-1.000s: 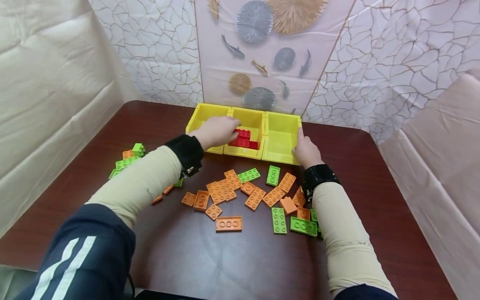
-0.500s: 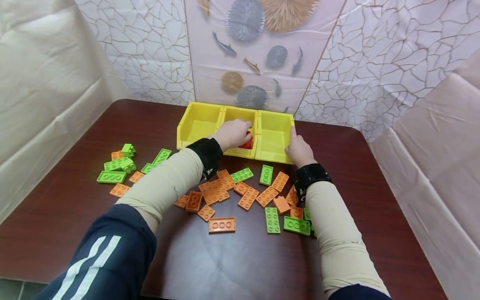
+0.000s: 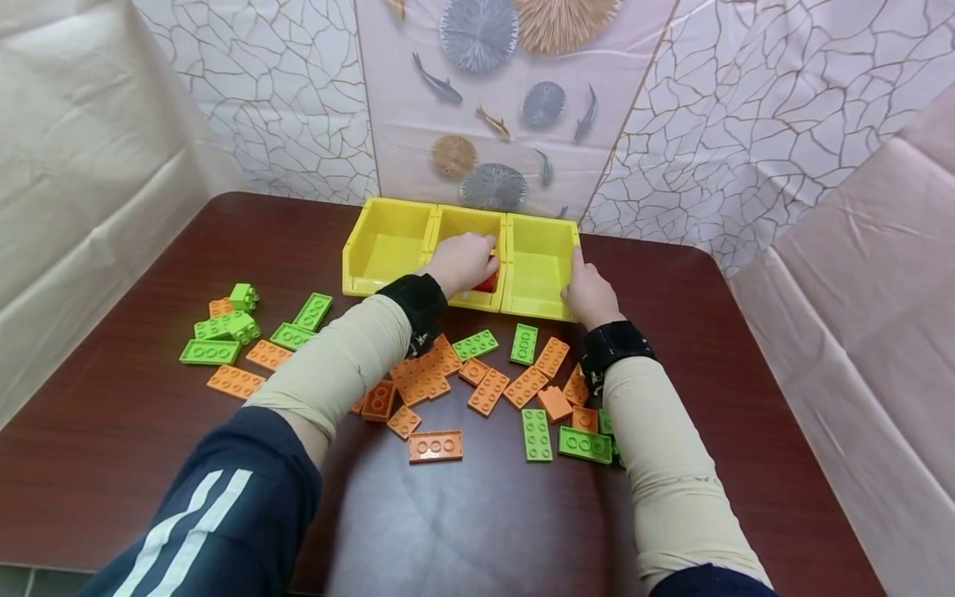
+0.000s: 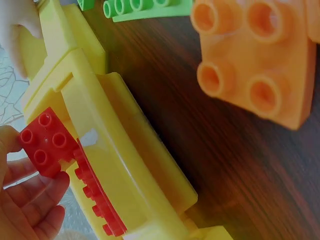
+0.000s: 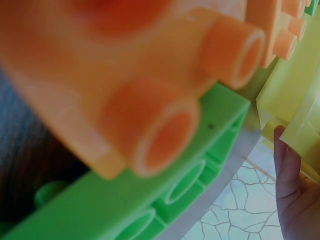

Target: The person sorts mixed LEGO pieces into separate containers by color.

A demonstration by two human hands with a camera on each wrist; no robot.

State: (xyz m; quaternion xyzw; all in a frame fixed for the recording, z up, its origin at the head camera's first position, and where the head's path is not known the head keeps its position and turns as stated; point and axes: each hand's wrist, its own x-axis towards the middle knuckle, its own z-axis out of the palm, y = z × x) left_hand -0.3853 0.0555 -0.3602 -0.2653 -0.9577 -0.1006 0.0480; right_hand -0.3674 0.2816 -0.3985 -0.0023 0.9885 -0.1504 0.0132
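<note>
My left hand is down in the middle yellow bin. Its thumb and fingers pinch a red toy building brick with studs, plain in the left wrist view. Beside that, a longer red brick stands on edge along the bin's front wall. From the head, my hand covers most of the red pieces. At the outer side of the right yellow bin, my right hand rests with its index finger straight along the wall. The bin partly hides its fingers in the right wrist view.
A left yellow bin joins the row. Orange bricks and green bricks lie scattered in front of the bins. Another group of green bricks and orange bricks is on the table's left side.
My left hand has moved right and lower into the middle bin, covering red bricks that showed earlier. The right hand stays at the right bin. The head view has shifted slightly.
</note>
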